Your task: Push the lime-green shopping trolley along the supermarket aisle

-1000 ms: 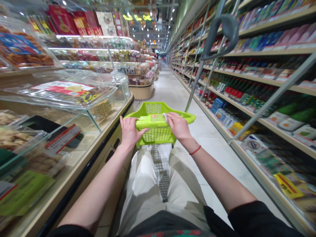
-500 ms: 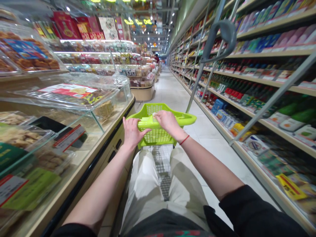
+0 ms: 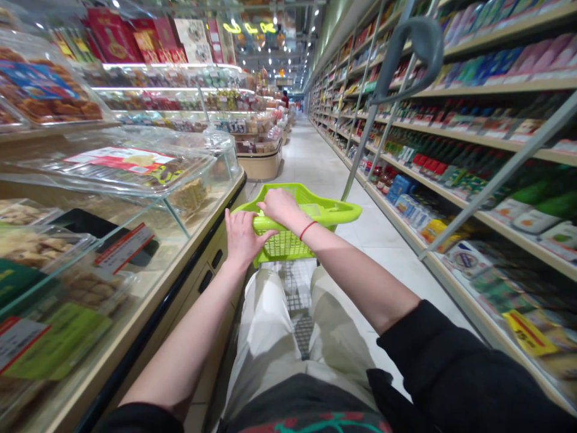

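Observation:
A bright green shopping cart with a perforated basket stands right in front of my legs. My left hand grips the left end of its handle, fingers over the top and thumb stretched out along the near side. My right hand, with a red string at the wrist, is curled over the middle-left of the handle close to my left fingers. Its fingertips point left and are pinched together; what they hold, if anything, is hidden behind the hand.
Glass-edged bins of packaged snacks line my left side, close to the cart. Shelves of bottles and packets run along the right, with a grey pole and hook-shaped handle before them. A pale tiled aisle leads ahead.
My right hand has slid left along the handle toward my left hand, and its wrist has turned. My left hand keeps its place on the handle.

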Motion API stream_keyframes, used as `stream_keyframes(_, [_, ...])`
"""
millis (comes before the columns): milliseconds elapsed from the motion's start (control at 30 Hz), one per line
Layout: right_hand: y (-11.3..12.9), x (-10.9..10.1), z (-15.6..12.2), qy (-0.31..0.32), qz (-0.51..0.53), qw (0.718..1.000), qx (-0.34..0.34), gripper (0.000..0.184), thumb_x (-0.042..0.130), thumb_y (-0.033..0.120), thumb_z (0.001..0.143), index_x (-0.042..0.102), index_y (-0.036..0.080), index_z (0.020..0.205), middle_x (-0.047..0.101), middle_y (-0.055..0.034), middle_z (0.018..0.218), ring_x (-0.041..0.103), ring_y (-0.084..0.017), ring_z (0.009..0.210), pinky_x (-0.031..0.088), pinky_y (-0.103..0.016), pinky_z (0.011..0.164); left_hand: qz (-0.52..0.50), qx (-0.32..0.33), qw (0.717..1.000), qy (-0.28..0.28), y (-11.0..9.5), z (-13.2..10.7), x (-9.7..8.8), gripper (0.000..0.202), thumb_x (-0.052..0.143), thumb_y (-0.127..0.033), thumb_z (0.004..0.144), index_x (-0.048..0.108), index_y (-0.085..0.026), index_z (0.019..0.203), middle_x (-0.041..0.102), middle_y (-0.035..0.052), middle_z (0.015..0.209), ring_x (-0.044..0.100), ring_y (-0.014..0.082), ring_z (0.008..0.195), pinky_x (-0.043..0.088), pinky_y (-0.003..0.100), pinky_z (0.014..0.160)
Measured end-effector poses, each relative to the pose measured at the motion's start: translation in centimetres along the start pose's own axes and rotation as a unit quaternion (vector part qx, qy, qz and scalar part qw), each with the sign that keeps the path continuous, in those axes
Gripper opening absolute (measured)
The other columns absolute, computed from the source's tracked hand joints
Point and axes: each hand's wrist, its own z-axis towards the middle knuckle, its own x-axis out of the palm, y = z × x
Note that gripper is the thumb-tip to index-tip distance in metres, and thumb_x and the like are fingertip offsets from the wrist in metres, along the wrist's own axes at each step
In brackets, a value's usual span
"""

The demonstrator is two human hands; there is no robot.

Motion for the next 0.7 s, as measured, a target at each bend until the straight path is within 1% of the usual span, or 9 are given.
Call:
stream_keyframes(67, [-0.8, -0.1, -0.1, -0.002, -0.002, 1.0, 0.012, 0.035, 0.057, 0.036, 0.095, 0.075, 0.009, 0.109, 0.075, -0.0221, 0.108, 0.071, -0.03, 0.105, 0.053, -0.037, 0.092, -0.001, -0.004, 1.0, 0.003, -0.2, 0.0, -0.1, 0.043, 0.077, -0.049, 0.078, 0.058, -0.022, 0.105, 0.063, 0.0089, 0.102, 0.057, 0.034, 0.113, 0.022, 0.065, 0.12])
stream_keyframes(167, [-2.8, -0.8, -0.7, -0.008, -0.002, 0.999, 0.041, 0.034, 0.054, 0.033, 0.096, 0.075, 0.009, 0.108, 0.075, -0.0227, 0.108, 0.07, -0.031, 0.107, 0.052, -0.038, 0.095, -0.005, -0.008, 1.0, 0.006, -0.6, 0.1, -0.2, 0.044, 0.077, -0.05, 0.077, 0.058, -0.022, 0.105, 0.063, 0.0087, 0.102, 0.057, 0.0339, 0.112, 0.021, 0.064, 0.121])
stream_keyframes(333, [-7.2, -2.3, -1.9, -0.015, -0.009, 0.993, 0.119, 0.035, 0.056, 0.03, 0.094, 0.075, 0.003, 0.108, 0.073, -0.0278, 0.11, 0.069, -0.036, 0.11, 0.051, -0.043, 0.1, -0.009, -0.015, 1.0, 0.007, -0.7, 0.2, -0.3, 0.043, 0.075, -0.051, 0.079, 0.057, -0.021, 0.105, 0.062, 0.0089, 0.103, 0.057, 0.0336, 0.113, 0.02, 0.065, 0.121])
stream_keyframes(400, [-8.2, -2.7, -2.0, -0.017, -0.012, 0.989, 0.148, 0.036, 0.058, 0.029, 0.094, 0.074, 0.002, 0.111, 0.073, -0.0278, 0.112, 0.068, -0.036, 0.112, 0.05, -0.043, 0.102, -0.014, -0.016, 1.0, 0.011, -0.8, 0.2, -0.4, 0.044, 0.075, -0.05, 0.078, 0.057, -0.021, 0.104, 0.062, 0.0093, 0.103, 0.056, 0.0337, 0.114, 0.018, 0.065, 0.122])
stream_keyframes(433, [-8.4, -2.8, -2.0, -0.018, -0.014, 0.987, 0.162, 0.035, 0.059, 0.028, 0.093, 0.073, 0.002, 0.112, 0.072, -0.0277, 0.113, 0.068, -0.035, 0.112, 0.05, -0.043, 0.102, -0.016, -0.017, 1.0, 0.013, -0.8, 0.2, -0.4, 0.044, 0.076, -0.05, 0.078, 0.057, -0.021, 0.104, 0.062, 0.0094, 0.103, 0.056, 0.0337, 0.114, 0.018, 0.065, 0.122])
stream_keyframes(500, [-7.9, -2.8, -1.6, -0.019, -0.022, 0.985, 0.172, 0.034, 0.06, 0.023, 0.092, 0.073, 0.002, 0.114, 0.072, -0.0278, 0.115, 0.068, -0.035, 0.112, 0.051, -0.042, 0.101, -0.017, -0.017, 1.0, 0.015, -0.9, 0.2, -0.3, 0.043, 0.076, -0.049, 0.078, 0.056, -0.021, 0.103, 0.062, 0.0095, 0.103, 0.056, 0.0339, 0.114, 0.017, 0.065, 0.122])
stream_keyframes(600, [-5.5, -2.1, -0.4, -0.013, -0.025, 0.989, 0.144, 0.032, 0.063, 0.019, 0.089, 0.072, 0.001, 0.114, 0.071, -0.0285, 0.116, 0.07, -0.033, 0.111, 0.053, -0.041, 0.098, -0.013, -0.016, 1.0, 0.012, -0.9, 0.2, -0.3, 0.043, 0.076, -0.05, 0.077, 0.056, -0.021, 0.103, 0.061, 0.0093, 0.102, 0.056, 0.0339, 0.114, 0.018, 0.065, 0.122])
stream_keyframes(700, [-2.9, -1.1, 0.9, -0.011, -0.006, 0.993, 0.115, 0.033, 0.065, 0.024, 0.089, 0.073, 0.002, 0.113, 0.072, -0.0271, 0.114, 0.071, -0.031, 0.109, 0.054, -0.037, 0.096, -0.003, -0.01, 1.0, 0.012, -0.8, 0.2, -0.3, 0.044, 0.076, -0.051, 0.077, 0.056, -0.021, 0.102, 0.061, 0.0093, 0.102, 0.056, 0.034, 0.113, 0.019, 0.065, 0.121])
